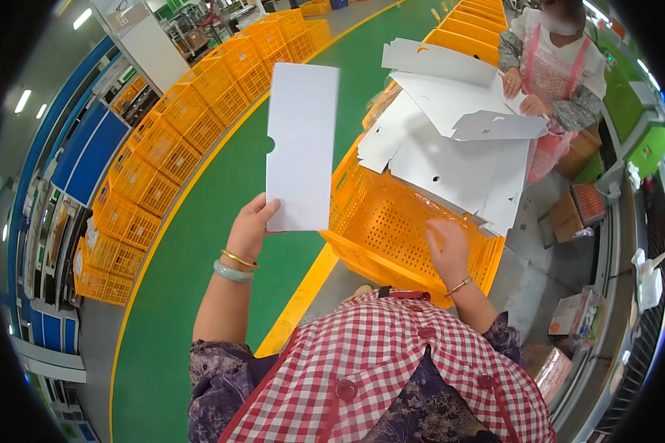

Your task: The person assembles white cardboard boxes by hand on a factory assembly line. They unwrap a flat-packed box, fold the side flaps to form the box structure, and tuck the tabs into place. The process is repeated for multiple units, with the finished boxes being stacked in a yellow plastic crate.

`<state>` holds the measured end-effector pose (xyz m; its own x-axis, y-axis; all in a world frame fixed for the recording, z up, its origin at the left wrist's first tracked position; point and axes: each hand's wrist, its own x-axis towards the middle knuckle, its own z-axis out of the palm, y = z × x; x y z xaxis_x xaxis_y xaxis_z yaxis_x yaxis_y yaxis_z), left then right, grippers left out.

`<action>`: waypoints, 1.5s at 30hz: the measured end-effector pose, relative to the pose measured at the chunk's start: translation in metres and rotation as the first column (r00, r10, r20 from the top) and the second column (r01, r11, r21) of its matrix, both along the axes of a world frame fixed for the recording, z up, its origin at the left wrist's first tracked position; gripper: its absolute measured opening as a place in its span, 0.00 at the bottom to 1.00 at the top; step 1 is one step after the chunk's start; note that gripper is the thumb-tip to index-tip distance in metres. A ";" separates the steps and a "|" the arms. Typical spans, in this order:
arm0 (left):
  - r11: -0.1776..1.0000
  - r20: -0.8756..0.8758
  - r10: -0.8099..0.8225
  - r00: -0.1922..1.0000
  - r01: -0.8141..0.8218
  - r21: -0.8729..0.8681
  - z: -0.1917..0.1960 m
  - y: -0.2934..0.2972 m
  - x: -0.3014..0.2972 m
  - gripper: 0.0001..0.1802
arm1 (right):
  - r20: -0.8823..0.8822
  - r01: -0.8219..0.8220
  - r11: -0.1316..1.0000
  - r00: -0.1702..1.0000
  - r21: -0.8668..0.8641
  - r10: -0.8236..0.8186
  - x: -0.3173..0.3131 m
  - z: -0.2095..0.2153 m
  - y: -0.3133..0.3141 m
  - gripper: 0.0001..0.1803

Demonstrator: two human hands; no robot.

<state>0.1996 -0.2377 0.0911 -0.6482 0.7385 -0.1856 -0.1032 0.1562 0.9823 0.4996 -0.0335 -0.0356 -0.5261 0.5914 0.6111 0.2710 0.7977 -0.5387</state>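
My left hand (255,229) is closed on the lower left corner of a long white cardboard piece (301,148), thumb in front. It is held upright and has a half-round notch in its left edge; whether it is a flat sleeve or a folded box I cannot tell. My right hand (448,251) hovers over the yellow plastic crate (391,221), fingers apart and nothing visible in them. Large white die-cut cardboard sheets (458,173) lie across the far part of that crate, just beyond my right hand.
A co-worker in a pink apron (550,70) stands at the far right, hands on the white sheets. Yellow crates (155,155) line the green walkway (222,229) on the left; more crates (469,33) stand behind the sheets. Cardboard boxes (569,214) sit on the right.
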 end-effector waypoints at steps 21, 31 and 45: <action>0.994 -0.991 0.111 -0.070 0.001 0.111 -0.055 0.026 0.032 0.16 | -0.424 -0.392 0.549 0.903 -0.739 0.073 0.046 -0.023 0.073 0.26; 0.996 -0.962 0.015 -0.272 0.088 -0.010 -0.078 0.025 0.022 0.18 | -0.692 -0.604 0.698 0.689 -0.385 0.215 0.042 0.129 0.055 0.33; 0.958 -0.985 -0.033 -0.167 0.277 -0.079 -0.077 0.037 -0.025 0.11 | -0.191 0.234 0.771 0.889 -0.592 -0.417 -0.011 0.075 0.073 0.25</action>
